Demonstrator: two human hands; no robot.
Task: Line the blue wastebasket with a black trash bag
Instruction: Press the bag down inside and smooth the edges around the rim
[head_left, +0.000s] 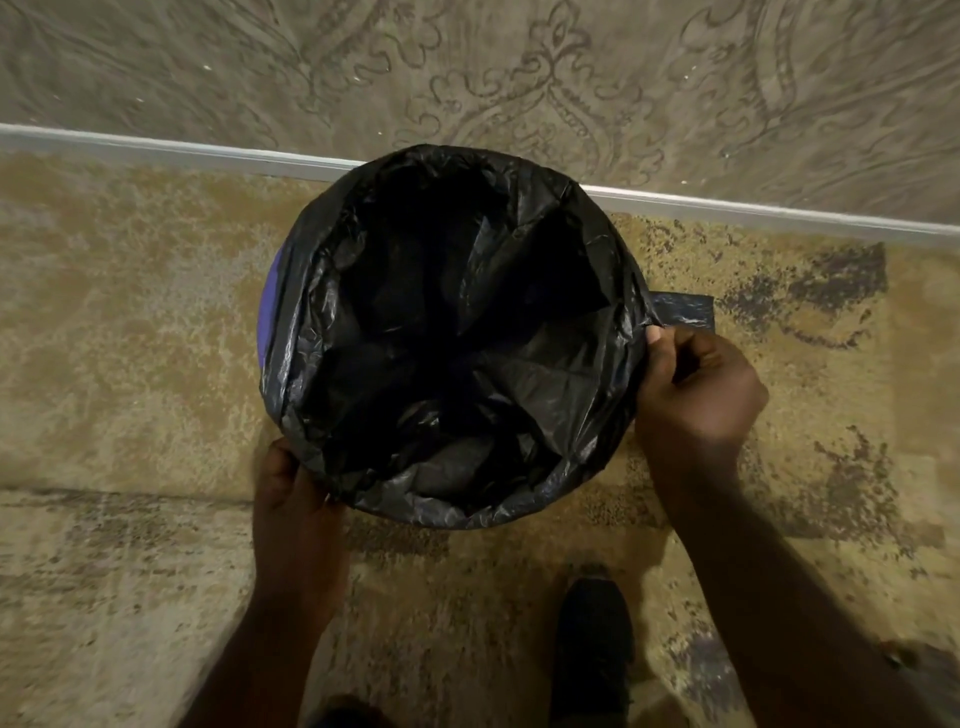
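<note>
A worn tan carpet (130, 364) is seen underfoot, met by a patterned wall (208, 67) at 12 o'clock. At centre, the blue wastebasket (267, 312) is almost wholly covered by the black trash bag (457, 332), folded over its rim. The bag's edge is pinched by the right hand (696, 395) at 3 o'clock and gripped by the left hand (291, 493) at 7 o'clock. A dark shoe (592, 639) is visible at 6 o'clock.
</note>
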